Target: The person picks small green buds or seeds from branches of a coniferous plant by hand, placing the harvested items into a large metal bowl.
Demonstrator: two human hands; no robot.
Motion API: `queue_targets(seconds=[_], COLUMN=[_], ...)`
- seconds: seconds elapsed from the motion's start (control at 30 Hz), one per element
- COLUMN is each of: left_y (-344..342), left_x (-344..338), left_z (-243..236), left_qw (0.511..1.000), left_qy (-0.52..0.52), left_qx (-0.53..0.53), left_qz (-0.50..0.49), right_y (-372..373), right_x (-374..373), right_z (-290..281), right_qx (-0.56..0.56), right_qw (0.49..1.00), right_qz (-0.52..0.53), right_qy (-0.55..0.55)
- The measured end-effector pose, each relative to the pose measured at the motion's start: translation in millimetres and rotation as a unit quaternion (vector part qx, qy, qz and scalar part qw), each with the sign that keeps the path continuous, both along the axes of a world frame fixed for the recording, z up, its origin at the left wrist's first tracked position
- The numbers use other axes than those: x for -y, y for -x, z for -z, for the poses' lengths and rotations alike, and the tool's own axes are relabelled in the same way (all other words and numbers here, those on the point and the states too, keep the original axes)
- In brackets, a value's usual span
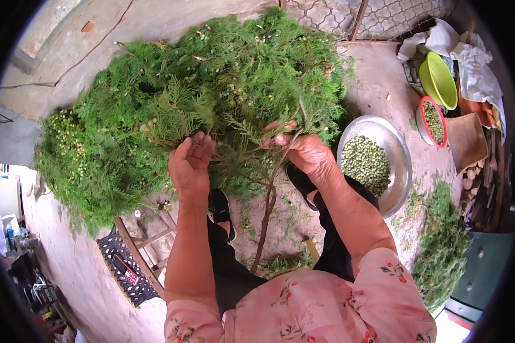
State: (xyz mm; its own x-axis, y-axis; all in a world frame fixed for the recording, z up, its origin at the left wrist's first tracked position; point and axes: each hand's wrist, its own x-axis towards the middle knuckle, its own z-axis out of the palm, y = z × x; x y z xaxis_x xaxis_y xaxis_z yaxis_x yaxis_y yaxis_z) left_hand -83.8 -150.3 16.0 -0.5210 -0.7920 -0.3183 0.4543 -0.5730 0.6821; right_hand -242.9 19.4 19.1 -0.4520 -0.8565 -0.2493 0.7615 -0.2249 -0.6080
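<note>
My right hand (308,153) grips the thin forked top of an evergreen branch (267,208), whose brown stem runs down between my legs. Palm up, my left hand (191,166) has its fingers curled in among the branch's leafy twigs; anything small inside them is hidden. Just beyond both hands lies a big heap of feathery green cuttings (234,74) dotted with pale green cones. On my right, a wide metal basin (403,171) tilts toward me, partly filled with small green cones (365,166).
Left of my feet stands a low stool with a woven seat (115,251), a phone (124,268) on it. At the right are a red-rimmed bowl (422,123) of cones, a green basin (435,80), stacked wood (480,180) and more cuttings (440,246). A wire mesh panel (377,20) edges the back.
</note>
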Motion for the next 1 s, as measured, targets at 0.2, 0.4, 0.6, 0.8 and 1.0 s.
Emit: queue_targets(seconds=[0.2,0.4,0.6,0.8,1.0], left_y=[1,6,10,19,29], left_x=[3,-2,-21,-33,-48], left_z=[-9,-4,-17,-11,-1], left_qw=[0.998,0.999,0.999,0.996,0.990], left_qy=[-0.035,-0.023,0.007,0.055,0.064], left_qx=[-0.052,-0.040,-0.029,-0.006,0.065], left_qz=[-0.012,0.021,0.020,0.066,0.103], right_y=[24,38,9,-25,-36], right_x=[-8,-29,-12,12,24], right_z=[10,-4,-27,-34,-40], right_qx=[-0.056,-0.215,-0.399,-0.472,-0.489], right_qw=[0.984,0.846,0.850,0.854,0.856], right_qz=[0.079,0.377,0.308,0.198,0.156], right_qy=[-0.151,-0.309,-0.152,-0.091,-0.066])
